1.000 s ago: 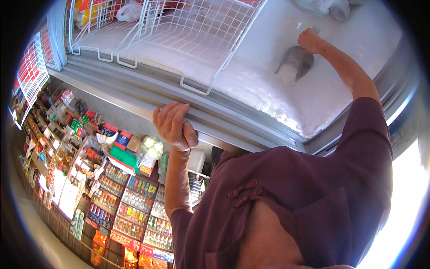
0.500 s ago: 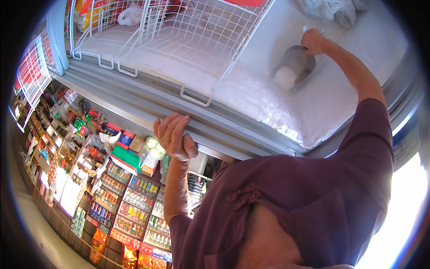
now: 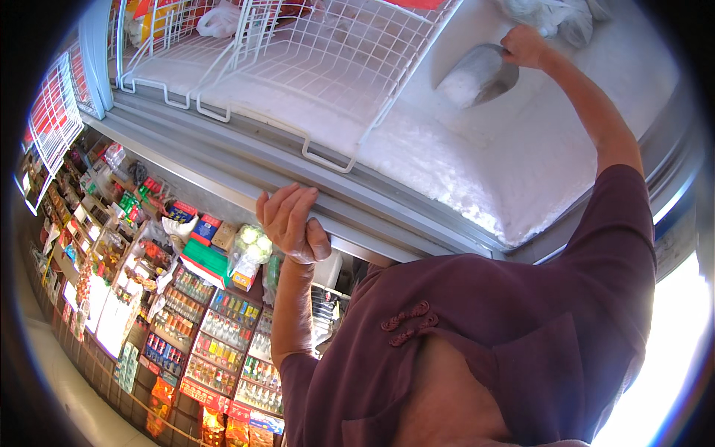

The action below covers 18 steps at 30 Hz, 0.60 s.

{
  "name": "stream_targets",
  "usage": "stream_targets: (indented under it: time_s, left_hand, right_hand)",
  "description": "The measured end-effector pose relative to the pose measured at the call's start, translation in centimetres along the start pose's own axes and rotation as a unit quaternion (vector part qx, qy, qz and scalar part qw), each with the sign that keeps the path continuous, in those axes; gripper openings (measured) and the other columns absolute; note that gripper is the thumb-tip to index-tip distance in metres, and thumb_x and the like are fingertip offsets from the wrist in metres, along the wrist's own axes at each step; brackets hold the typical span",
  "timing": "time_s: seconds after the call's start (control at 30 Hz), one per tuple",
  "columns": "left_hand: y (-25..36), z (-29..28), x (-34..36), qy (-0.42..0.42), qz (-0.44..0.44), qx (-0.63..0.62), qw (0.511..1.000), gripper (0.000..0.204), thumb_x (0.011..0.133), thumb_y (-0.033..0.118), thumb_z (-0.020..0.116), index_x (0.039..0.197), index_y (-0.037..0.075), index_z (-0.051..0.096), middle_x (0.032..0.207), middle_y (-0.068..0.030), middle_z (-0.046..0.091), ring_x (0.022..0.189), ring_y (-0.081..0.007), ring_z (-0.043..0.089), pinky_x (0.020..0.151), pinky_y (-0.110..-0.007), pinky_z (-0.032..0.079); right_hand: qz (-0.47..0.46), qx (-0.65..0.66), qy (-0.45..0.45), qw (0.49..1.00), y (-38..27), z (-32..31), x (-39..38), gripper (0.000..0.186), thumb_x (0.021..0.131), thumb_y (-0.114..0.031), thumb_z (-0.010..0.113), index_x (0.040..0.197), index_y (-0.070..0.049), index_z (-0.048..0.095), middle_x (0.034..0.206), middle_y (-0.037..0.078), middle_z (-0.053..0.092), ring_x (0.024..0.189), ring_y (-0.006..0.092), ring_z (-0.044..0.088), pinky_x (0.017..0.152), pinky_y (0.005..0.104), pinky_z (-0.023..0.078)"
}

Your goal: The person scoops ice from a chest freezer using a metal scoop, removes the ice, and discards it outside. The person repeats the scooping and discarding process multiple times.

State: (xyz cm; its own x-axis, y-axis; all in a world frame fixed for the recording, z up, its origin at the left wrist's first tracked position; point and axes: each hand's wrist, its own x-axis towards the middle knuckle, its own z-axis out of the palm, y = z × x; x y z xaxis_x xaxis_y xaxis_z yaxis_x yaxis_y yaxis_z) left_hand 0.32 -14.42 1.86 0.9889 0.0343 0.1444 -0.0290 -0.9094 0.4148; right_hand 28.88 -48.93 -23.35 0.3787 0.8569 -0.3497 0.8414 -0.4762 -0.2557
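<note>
Inside a chest freezer, my right hand (image 3: 525, 46) is closed round the handle of a metal scoop (image 3: 497, 77). White frost (image 3: 460, 86) lies in the scoop's bowl, which is tilted with its mouth toward the lower left. Below it, loose frost (image 3: 462, 182) is heaped along the freezer's near inner wall. My left hand (image 3: 293, 223) rests on the freezer's grey metal rim (image 3: 365, 237), its fingers curled over the edge and its thumb apart. A clear plastic bag (image 3: 555, 18) lies just beyond my right hand.
White wire baskets (image 3: 335, 71) hang in the freezer to the left, with a white plastic bag (image 3: 219, 21) and colourful packages in them. Another wire basket (image 3: 56, 123) is at the far left. Outside the freezer stand shelves of small bottles and cans (image 3: 223, 328).
My right hand has moved the scoop up and away from the near wall, and the scoop has turned more sideways. My left hand has stayed on the rim.
</note>
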Motion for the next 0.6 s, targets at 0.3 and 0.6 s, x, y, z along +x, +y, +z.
stream_targets:
  time_s: [0.3, 0.6]
  left_hand:
    - [0.1, -0.3, -0.2, -0.014, -0.01, 0.004, 1.0, 0.031, 0.072, 0.022, 0.042, 0.087, 0.004, 0.063, 0.081, -0.0069, 0.063, 0.085, -0.0242, 0.057, 0.094, -0.041, 0.029]
    - [0.1, -0.1, -0.1, -0.013, 0.0, 0.003, 1.0, 0.031, 0.07, 0.02, 0.041, 0.084, 0.003, 0.062, 0.081, -0.0078, 0.063, 0.084, -0.0251, 0.057, 0.093, -0.041, 0.029]
  right_hand:
    - [0.005, 0.031, -0.081, 0.996, -3.7, 3.2, 1.9, 0.018, 0.062, -0.023, 0.058, 0.06, -0.005, 0.062, 0.063, 0.014, 0.06, 0.065, 0.031, 0.059, 0.062, 0.0412, 0.047]
    - [0.008, 0.046, -0.108, 0.993, -2.3, -0.9, 1.9, 0.022, 0.057, -0.026, 0.057, 0.06, -0.005, 0.063, 0.064, 0.014, 0.06, 0.064, 0.0318, 0.059, 0.059, 0.0414, 0.047]
